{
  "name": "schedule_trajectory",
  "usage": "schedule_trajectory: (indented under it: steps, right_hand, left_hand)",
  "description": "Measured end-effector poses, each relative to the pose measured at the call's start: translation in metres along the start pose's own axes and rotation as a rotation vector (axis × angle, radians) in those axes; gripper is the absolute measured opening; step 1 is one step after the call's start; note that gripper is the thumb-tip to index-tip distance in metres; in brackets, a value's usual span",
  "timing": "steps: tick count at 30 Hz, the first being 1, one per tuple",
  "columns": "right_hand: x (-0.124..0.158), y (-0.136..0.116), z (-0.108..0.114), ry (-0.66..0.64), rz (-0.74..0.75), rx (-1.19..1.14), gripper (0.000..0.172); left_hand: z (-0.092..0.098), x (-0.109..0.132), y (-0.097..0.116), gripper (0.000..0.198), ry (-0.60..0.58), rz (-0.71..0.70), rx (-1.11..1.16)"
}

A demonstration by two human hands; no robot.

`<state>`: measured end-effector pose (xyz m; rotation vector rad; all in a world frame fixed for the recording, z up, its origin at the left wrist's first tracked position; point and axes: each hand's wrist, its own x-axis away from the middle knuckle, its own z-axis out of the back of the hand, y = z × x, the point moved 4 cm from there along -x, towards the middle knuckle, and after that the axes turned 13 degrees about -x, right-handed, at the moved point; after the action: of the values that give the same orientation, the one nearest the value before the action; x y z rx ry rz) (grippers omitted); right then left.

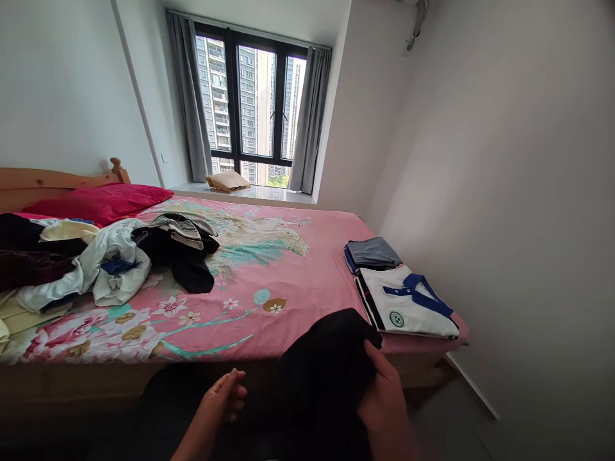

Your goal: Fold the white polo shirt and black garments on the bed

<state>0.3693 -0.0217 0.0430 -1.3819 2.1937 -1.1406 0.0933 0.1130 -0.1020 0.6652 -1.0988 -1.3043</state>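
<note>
My right hand (384, 394) is closed on a black garment (331, 365), thumb on top of the fabric. The cloth hangs in front of the bed's near edge and its lower part merges into the dark below; its exact kind cannot be told. To the left of it, my left hand (223, 400) is apart from the raised part of the garment. Its fingers are curled together, with nothing visible in them. Just beyond my right hand, a folded white polo shirt (394, 304) with a blue collar and green round badge tops a stack on the bed corner.
Folded grey clothing (375, 253) lies behind the polo shirt. A loose heap of clothes (115, 256) covers the bed's left side, near a red pillow (103, 200). The pink floral bedsheet (317, 269) spans the middle. A wall (504, 192) stands close on the right.
</note>
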Motion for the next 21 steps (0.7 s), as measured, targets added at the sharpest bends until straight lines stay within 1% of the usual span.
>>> schedule_trajectory:
  steps: [2,3,5,7,9,12,14,16,18,19,21]
  right_hand:
    - [0.002,0.001,-0.021,-0.044,-0.140,-0.247,0.036]
    - [0.004,0.000,-0.032,-0.067,-0.187,-0.353,0.034]
    - [0.009,-0.004,-0.048,-0.093,-0.201,-0.486,0.029]
    - [0.013,-0.009,-0.058,-0.103,-0.158,-0.556,0.027]
    - [0.017,-0.014,-0.064,-0.116,-0.096,-0.576,0.027]
    - [0.026,-0.020,-0.074,-0.151,-0.018,-0.543,0.030]
    - [0.034,-0.023,-0.081,-0.164,-0.006,-0.516,0.034]
    - [0.039,-0.025,-0.088,-0.162,-0.014,-0.503,0.037]
    - [0.035,-0.025,-0.091,-0.151,-0.018,-0.498,0.038]
    - [0.029,-0.024,-0.092,-0.142,-0.021,-0.491,0.038]
    - [0.008,-0.018,-0.089,-0.122,-0.047,-0.460,0.040]
  left_hand:
    - [-0.006,0.001,0.002,0.057,-0.005,0.086,0.045]
    - [-0.009,0.002,0.002,0.054,-0.024,0.120,0.060]
    - [-0.018,0.007,0.001,0.051,-0.094,0.137,0.073]
    - [-0.029,0.014,-0.002,0.053,-0.192,0.137,0.078]
    - [-0.039,0.023,-0.005,0.058,-0.276,0.131,0.056]
    - [-0.052,0.033,-0.005,0.065,-0.360,0.114,0.002]
    - [-0.059,0.038,-0.001,0.070,-0.408,0.077,0.045]
    - [-0.064,0.042,0.008,0.069,-0.452,-0.004,0.172]
    - [-0.065,0.048,0.017,0.059,-0.508,-0.049,0.343]
    - [-0.064,0.053,0.022,0.052,-0.548,-0.036,0.438]
    - [-0.058,0.064,0.032,0.040,-0.650,0.045,0.629]
